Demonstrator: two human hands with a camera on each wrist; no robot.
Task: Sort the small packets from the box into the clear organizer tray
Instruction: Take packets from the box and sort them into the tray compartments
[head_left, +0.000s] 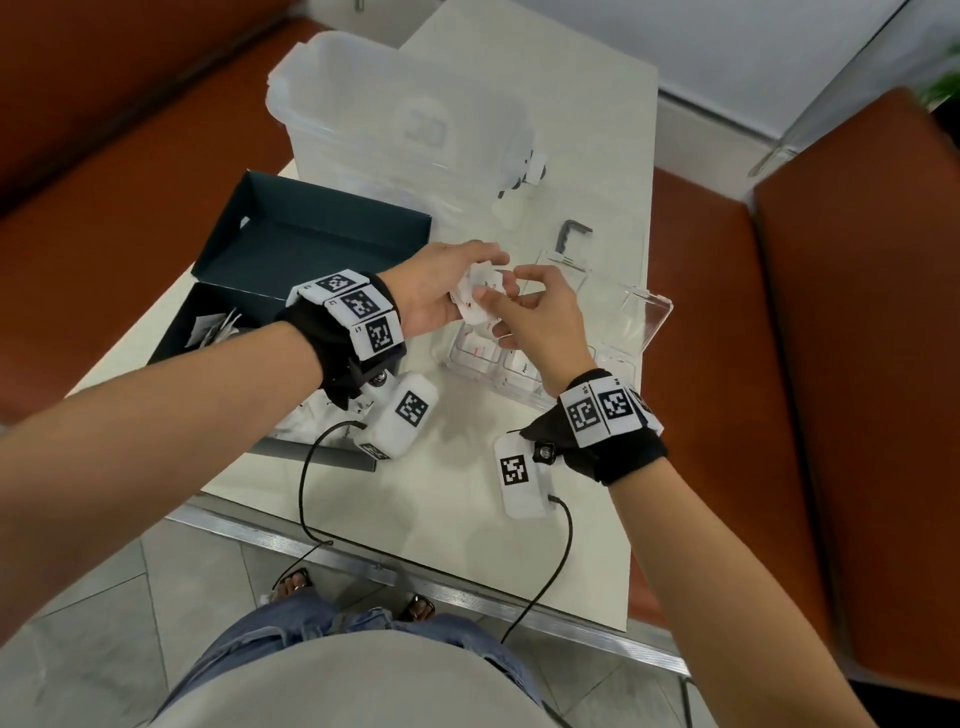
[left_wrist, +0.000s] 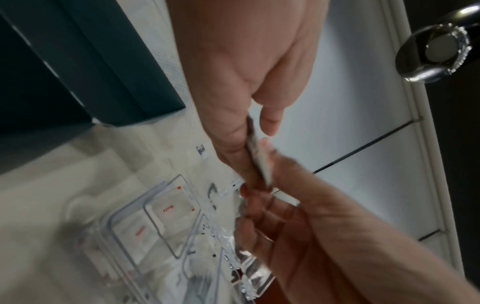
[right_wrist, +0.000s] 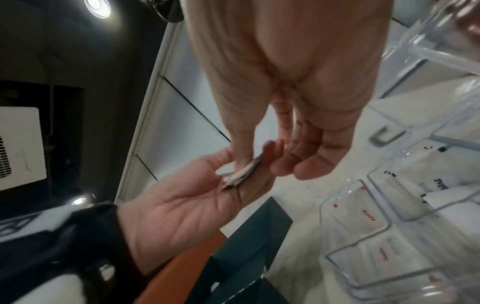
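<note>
My L hand (head_left: 434, 291) grips a stack of packets (head_left: 475, 299) (white, red print) over the tray (head_left: 652, 312); R hand (head_left: 540, 317) pinches one off it w/ thumb + fingers.

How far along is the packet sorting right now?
Partly done: the clear organizer tray already has white packets in its near compartments. In hand: the left hand holds a small stack of white packets and the right hand pinches one. Left: more packets in the dark box.
</note>
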